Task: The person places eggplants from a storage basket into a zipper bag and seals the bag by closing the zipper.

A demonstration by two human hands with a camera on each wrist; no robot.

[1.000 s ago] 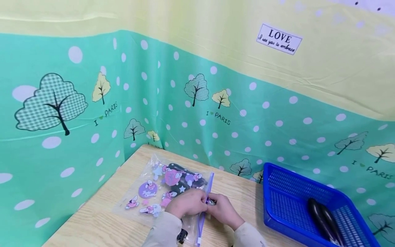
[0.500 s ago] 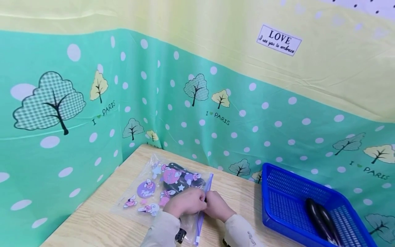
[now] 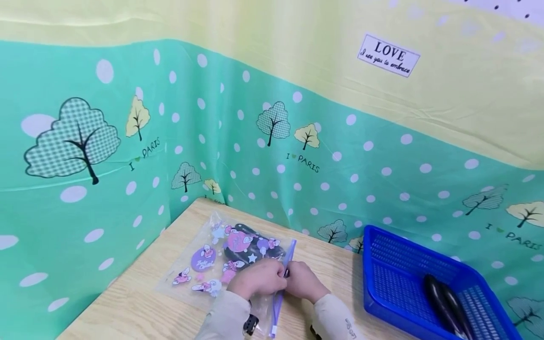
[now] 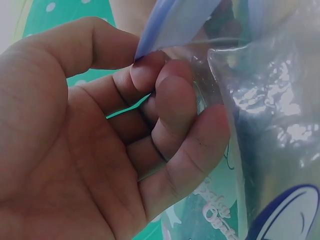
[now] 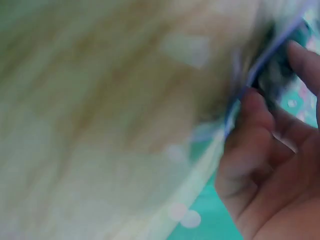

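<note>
A clear zip bag (image 3: 178, 264) with rabbit prints lies on the table, its purple zip strip (image 3: 276, 307) toward the right. Dark, shiny, long things (image 3: 250, 243) show through its plastic; the prints partly cover them. My left hand (image 3: 257, 278) pinches the strip between thumb and curled fingers, as the left wrist view (image 4: 115, 120) shows. Facing it, my right hand (image 3: 303, 282) grips the same bag edge with curled fingers. A dark spot shows between the two hands. The right wrist view is blurred around my fingers (image 5: 250, 145).
A blue plastic basket (image 3: 399, 283) stands to the right on the wooden table (image 3: 136, 297). Two eggplants (image 3: 446, 304) lie in it. A green and yellow printed curtain (image 3: 238, 108) hangs behind and to the left of the table.
My right hand has turned at the bag edge, covering most of the dark shiny thing seen between the hands earlier. My left hand has barely moved. The bag and basket stay put.
</note>
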